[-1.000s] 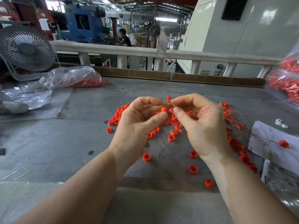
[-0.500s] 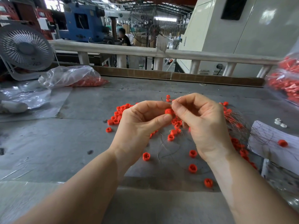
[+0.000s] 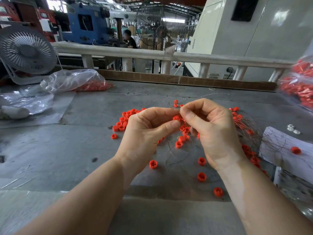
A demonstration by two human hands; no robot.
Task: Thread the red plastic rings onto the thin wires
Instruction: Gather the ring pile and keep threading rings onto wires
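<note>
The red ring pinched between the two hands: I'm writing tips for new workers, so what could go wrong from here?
1. The left hand pinches the red ring only at its fingertips; it could slip and drop among the loose rings.
2. The thin wire in the right hand is fine and curved, so it may bend or miss the hole.
3. The wires on the table could snag a wrist.

The grey worktable has loose red rings scattered across its middle, with thin wires curling among them. A clear plastic bag of red parts lies back left, a white paper sheet sits at the right edge.
</note>
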